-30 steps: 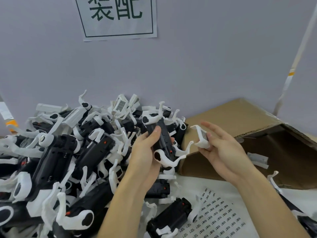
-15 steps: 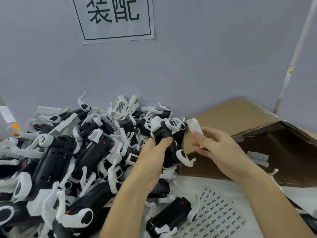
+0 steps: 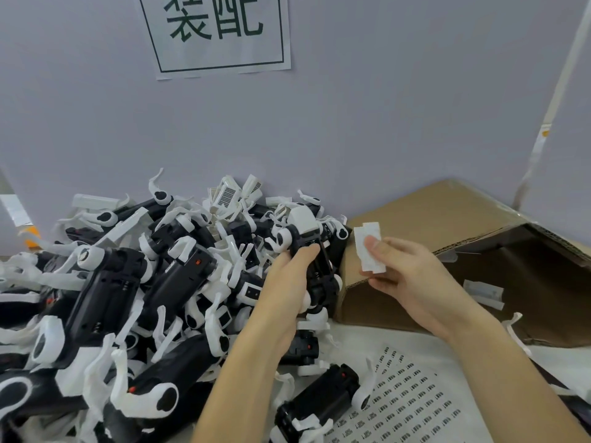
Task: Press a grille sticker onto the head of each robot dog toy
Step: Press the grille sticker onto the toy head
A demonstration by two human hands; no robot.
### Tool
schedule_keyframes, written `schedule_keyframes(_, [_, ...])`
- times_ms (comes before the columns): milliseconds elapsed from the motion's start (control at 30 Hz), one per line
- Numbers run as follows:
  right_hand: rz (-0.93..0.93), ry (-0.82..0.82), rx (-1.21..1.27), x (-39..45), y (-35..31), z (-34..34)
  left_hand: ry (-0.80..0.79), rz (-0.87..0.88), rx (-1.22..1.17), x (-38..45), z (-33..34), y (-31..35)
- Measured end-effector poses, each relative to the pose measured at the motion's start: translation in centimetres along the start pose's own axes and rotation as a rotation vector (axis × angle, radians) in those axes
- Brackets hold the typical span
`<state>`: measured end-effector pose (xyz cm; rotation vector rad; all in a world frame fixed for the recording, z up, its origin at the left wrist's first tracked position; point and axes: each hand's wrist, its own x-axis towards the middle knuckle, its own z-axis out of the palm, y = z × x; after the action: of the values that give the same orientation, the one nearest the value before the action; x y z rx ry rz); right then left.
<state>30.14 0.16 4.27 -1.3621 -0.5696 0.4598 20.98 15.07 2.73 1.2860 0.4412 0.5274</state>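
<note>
Robot dog toy (image 3: 311, 247), glossy black-white plastic, in left grip (image 3: 287, 282); right grip (image 3: 406, 273) pinches flat white strip (image 3: 371, 247).

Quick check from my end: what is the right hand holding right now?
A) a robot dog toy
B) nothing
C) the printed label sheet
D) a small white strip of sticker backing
D: the right hand pinches a small white strip under its thumb, beside the cardboard box, while the left hand grips the robot dog toy.
</note>
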Motion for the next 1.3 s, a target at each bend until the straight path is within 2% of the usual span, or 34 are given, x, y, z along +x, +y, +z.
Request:
schedule_keyframes(67, [-0.086,0.134,-0.252,0.0,0.2,1.2,-0.028,-0.028,-0.054,0.0,0.3,-0.1])
schedule_keyframes(133, [-0.186,0.200,-0.397,-0.3,0.4,2.8,-0.044,-0.026,-0.082,-0.1,0.5,-0.1])
schedule_keyframes(300, [-0.294,0.236,-0.492,-0.9,1.6,5.1,-0.075,-0.014,-0.110,-0.5,0.7,0.1])
schedule_keyframes(400, [-0.326,0.290,-0.561,-0.9,1.7,5.4,-0.113,0.030,-0.037,-0.8,1.0,0.2])
schedule_keyframes(500, [-0.370,0.293,-0.649,-1.1,1.7,5.7,-0.152,0.075,0.010,-1.1,1.0,0.2])
schedule_keyframes(600, [-0.427,0.189,-0.701,-1.2,0.9,5.3,-0.108,0.113,0.003,-1.0,0.6,0.4])
schedule_keyframes(733, [-0.400,0.102,-0.643,-1.0,-0.4,3.8,-0.087,0.077,-0.090,-0.9,0.1,0.8])
schedule_keyframes(933, [-0.191,-0.092,-0.249,-0.9,-0.3,3.1,-0.225,0.149,-0.056,-0.8,-0.2,0.6])
schedule_keyframes(1100, [-0.164,-0.033,-0.073,-0.7,0.4,3.9,-0.153,0.199,0.010,-1.0,-0.2,0.7])
schedule_keyframes(1300, [-0.188,0.020,0.098,-0.8,1.2,5.7,0.014,0.262,0.051,-1.9,1.4,0.7])
